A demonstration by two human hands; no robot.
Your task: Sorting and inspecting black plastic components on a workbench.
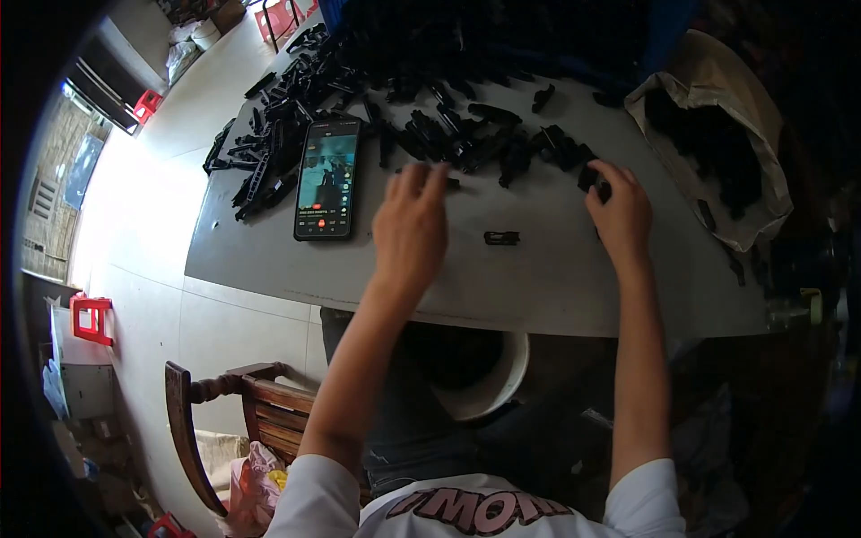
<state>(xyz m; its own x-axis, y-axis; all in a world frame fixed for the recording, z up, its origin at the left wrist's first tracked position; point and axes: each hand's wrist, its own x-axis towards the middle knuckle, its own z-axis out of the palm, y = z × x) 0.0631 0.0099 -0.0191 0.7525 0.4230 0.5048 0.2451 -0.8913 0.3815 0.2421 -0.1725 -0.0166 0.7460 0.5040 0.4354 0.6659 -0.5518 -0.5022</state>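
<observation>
My left hand (411, 224) reaches over the table at the near edge of a heap of black plastic parts (430, 134). Its fingers are stretched out and slightly blurred, and a small black piece (453, 184) shows just beside them. To the right, my right hand (625, 211) is closed with thumb and fingers around a black plastic part (590, 177), partly hidden by the fingers. Between the hands, one short black part (501, 238) lies alone on the table. A phone (326, 179) with a lit screen lies left of my left hand.
The grey table (269, 260) has a curved near edge. On its right stands an opened sack (762, 179) of black parts; a blue bin (659, 45) is at the back. Below the edge is a white bucket (516, 368), with a wooden chair (278, 412) to the left.
</observation>
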